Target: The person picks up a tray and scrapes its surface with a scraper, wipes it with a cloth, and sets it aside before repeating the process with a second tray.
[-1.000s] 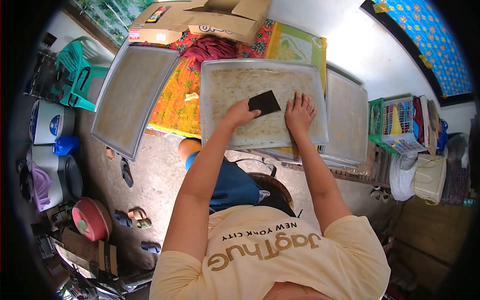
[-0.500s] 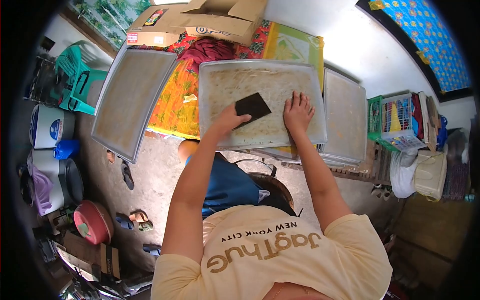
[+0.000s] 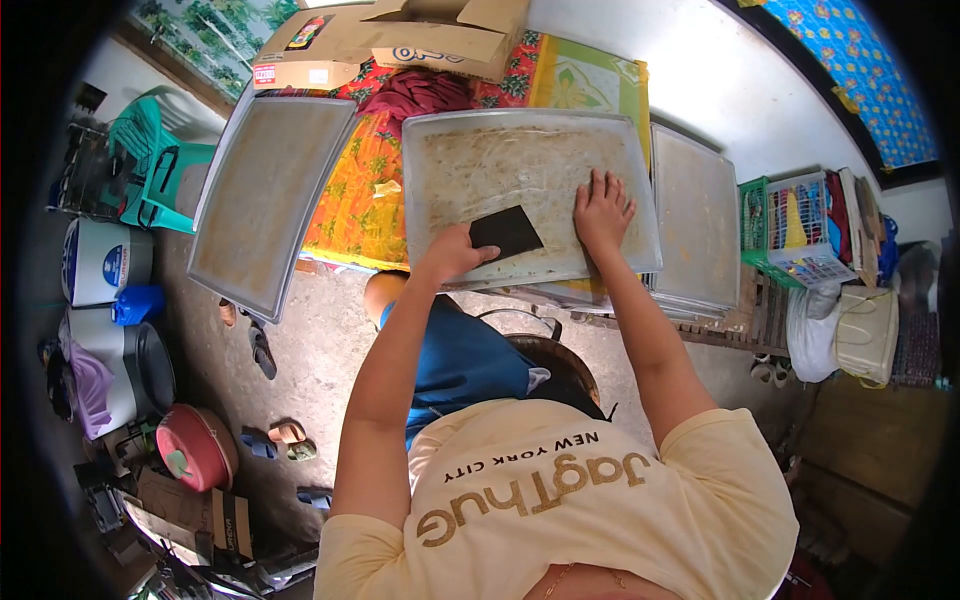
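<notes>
A shallow grey tray (image 3: pixel 500 160) with brown stains lies in front of me on the table. My left hand (image 3: pixel 455 252) grips a flat black rectangular pad (image 3: pixel 508 231), thumb on top, near the tray's front edge. What the pad is made of I cannot make out. My right hand (image 3: pixel 604 212) rests flat on the right part of the tray, fingers spread, holding nothing.
A similar tray (image 3: pixel 270 180) leans over the table's left edge; more trays (image 3: pixel 695 220) are stacked at right. Cardboard boxes (image 3: pixel 440 45) and a dark red cloth (image 3: pixel 415 95) sit behind. A green chair (image 3: pixel 155 160) stands left, plastic baskets (image 3: pixel 795 225) right.
My left hand has drawn the black pad toward the tray's front edge. My right hand stays at about the same place on the tray. The whole view has shifted slightly.
</notes>
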`<state>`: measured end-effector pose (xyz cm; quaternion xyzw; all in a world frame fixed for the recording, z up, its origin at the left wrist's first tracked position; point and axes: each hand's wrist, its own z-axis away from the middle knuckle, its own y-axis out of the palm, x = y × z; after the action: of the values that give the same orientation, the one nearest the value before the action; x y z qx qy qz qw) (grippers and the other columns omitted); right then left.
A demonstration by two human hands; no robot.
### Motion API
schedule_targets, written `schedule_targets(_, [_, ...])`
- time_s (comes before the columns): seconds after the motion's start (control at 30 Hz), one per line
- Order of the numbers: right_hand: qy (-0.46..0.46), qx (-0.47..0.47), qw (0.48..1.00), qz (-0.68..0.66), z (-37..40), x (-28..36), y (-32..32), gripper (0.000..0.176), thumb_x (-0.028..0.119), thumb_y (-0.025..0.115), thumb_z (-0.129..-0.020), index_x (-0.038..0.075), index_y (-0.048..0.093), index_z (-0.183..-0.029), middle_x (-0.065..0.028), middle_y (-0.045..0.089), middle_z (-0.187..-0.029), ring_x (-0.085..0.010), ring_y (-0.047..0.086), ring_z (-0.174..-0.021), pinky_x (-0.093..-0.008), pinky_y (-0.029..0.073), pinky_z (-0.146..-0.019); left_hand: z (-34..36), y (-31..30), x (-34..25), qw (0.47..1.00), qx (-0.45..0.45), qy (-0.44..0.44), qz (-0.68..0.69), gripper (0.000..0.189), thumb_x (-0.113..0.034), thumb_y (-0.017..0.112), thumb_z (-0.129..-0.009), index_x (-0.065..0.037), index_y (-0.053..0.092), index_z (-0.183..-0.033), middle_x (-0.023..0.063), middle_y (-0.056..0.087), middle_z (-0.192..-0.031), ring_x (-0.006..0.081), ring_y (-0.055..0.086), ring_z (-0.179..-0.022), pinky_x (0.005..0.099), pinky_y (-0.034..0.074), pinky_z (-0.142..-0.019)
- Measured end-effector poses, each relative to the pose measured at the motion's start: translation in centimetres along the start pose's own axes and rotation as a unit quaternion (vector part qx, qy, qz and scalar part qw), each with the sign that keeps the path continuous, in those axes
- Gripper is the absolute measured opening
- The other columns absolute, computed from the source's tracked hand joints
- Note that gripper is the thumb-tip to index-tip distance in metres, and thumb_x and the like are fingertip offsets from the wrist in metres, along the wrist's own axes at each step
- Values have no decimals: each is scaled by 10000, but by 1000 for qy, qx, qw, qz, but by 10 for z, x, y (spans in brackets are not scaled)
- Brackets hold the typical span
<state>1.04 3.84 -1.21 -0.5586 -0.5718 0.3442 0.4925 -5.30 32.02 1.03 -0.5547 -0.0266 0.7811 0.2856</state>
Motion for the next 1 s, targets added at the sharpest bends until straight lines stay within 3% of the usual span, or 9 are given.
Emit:
schedule_targets(0.1, [-1, -3, 1000, -4, 0, 0, 2, 504, 426, 445, -977, 188, 468, -1420, -101, 423, -1494, -293, 320, -1420, -596, 176, -1138, 2, 2, -8, 996, -41, -26, -80, 371, -264, 799, -799, -19, 688, -1055, 100, 729, -882, 193, 666, -802, 333, 509, -766])
schedule_targets(0.3, [1, 4, 1000, -1, -1, 0, 3, 513, 432, 436, -979, 187, 457, -1429, -96, 414, -1503, -291, 312, -1426, -601, 171, -1141, 6, 6, -15, 996, -51, -5, -77, 358, -286, 782, -797, -20, 698, -1021, 141, 727, -869, 239, 685, -808, 362, 509, -750])
schedule_targets(0.5, [5, 12, 1000, -2, -2, 0, 3, 519, 438, 429, -981, 190, 450, -1437, -94, 410, -1506, -289, 301, -1431, -597, 163, -1145, 4, 9, -13, 994, -49, -5, -97, 350, -294, 771, -801, -38, 699, -1029, 143, 727, -872, 271, 690, -812, 374, 510, -749])
schedule_targets(0.6, [8, 15, 1000, -6, -1, 1, -1, 519, 438, 431, -980, 190, 451, -1436, -96, 407, -1507, -290, 300, -1432, -598, 165, -1144, 4, 9, -9, 995, -11, -2, -102, 367, -387, 759, -783, -91, 714, -995, 173, 714, -915, 339, 678, -881, 416, 516, -773])
schedule_targets(0.7, [2, 8, 1000, -2, -1, -1, 1, 511, 433, 435, -981, 191, 454, -1431, -103, 411, -1503, -297, 309, -1428, -599, 178, -1137, 6, 11, -17, 993, -48, 3, -106, 377, -409, 758, -777, -94, 718, -980, 176, 714, -911, 342, 680, -880, 422, 518, -771])
schedule_targets(0.8, [3, 10, 1000, -1, -1, 1, 0, 509, 431, 437, -982, 191, 453, -1431, -106, 413, -1500, -300, 310, -1427, -595, 185, -1135, 7, 12, -17, 991, -30, 9, -131, 341, -356, 750, -809, -53, 706, -959, 170, 697, -801, 313, 673, -774, 396, 500, -715])
schedule_targets(1.0, [7, 16, 1000, -17, -2, 1, 0, 519, 432, 436, -976, 190, 447, -1436, -105, 402, -1509, -298, 292, -1437, -601, 159, -1144, 6, 17, -17, 990, -65, 10, -122, 354, -364, 751, -805, -49, 702, -960, 178, 696, -812, 328, 669, -776, 405, 497, -712])
